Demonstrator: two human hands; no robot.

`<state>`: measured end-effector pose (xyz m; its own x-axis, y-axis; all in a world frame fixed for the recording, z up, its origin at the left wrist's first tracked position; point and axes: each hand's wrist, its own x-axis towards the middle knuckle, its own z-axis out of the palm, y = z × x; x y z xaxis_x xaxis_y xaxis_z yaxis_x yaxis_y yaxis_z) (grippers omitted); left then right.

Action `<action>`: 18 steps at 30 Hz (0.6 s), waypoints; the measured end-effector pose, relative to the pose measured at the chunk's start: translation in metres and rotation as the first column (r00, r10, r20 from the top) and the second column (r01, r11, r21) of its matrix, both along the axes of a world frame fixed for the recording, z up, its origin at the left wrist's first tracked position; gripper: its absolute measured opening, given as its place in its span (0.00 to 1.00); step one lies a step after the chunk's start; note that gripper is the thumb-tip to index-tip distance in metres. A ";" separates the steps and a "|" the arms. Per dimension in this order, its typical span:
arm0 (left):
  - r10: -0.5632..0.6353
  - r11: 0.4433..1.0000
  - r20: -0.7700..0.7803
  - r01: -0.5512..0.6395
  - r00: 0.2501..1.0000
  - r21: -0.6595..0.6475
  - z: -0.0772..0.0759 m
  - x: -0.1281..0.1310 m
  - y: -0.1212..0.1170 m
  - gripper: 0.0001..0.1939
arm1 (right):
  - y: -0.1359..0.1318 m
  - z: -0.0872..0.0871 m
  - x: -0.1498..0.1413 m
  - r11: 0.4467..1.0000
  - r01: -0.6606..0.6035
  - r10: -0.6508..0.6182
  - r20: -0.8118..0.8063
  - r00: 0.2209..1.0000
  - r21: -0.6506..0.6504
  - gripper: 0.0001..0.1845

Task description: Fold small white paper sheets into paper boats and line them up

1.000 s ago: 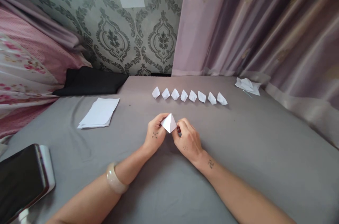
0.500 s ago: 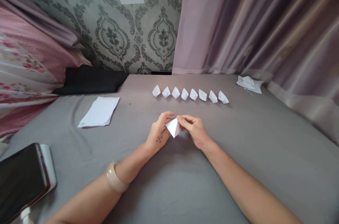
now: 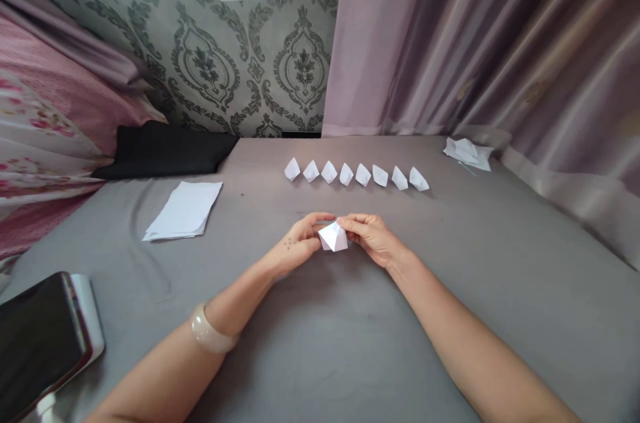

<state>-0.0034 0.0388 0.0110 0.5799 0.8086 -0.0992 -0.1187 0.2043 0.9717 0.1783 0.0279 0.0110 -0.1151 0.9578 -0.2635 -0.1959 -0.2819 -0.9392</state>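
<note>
Left hand (image 3: 299, 242): I am seeing it half curled, its thumb and index finger standing apart and its fingers reaching behind the folded paper (image 3: 333, 236). The thumb tip is meeting the paper's left edge; I cannot tell how firmly the hidden fingers are gripping.

Right hand (image 3: 373, 236): closing in a pinch, thumb and fingertips holding the paper's upper right corner, the other fingers bending behind.

Folded paper, white, one: sitting between the two hands, just off the left thumb tip and under the right thumb. It is showing me several creased faces.

Row of paper pieces (image 3: 363, 175), white, eight: standing beyond the hands on the grey sheet (image 3: 320, 343), well apart from them.

Paper stack (image 3: 183, 211), one: lying to the left of the row.

Bracelet (image 3: 210, 332), pale, one: circling the left forearm.

Changes from half a second ago: the held paper is now spreading wider, where it was pointing down with a narrower shape; the left hand is lying flatter; the right hand is keeping its pinch; the row is keeping its order.
</note>
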 end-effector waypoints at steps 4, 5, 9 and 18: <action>0.045 0.989 0.011 -0.043 0.999 -0.145 0.003 -0.006 0.005 0.17 | -0.001 -0.002 0.001 0.998 -0.064 0.064 0.047 0.997 0.014 0.12; 0.041 0.989 -0.015 -0.043 0.999 -0.143 0.004 -0.006 0.005 0.15 | -0.002 -0.001 0.000 0.997 -0.076 0.074 0.069 0.995 0.024 0.12; -0.007 0.994 -0.117 -0.006 0.993 -0.105 0.007 -0.003 0.000 0.17 | -0.005 0.005 -0.004 0.995 -0.077 0.066 0.144 0.987 0.065 0.12; 0.178 0.927 -0.093 -0.198 0.980 -0.317 0.001 0.000 0.005 0.18 | -0.004 0.005 -0.009 0.998 0.010 -0.006 0.070 0.998 -0.057 0.20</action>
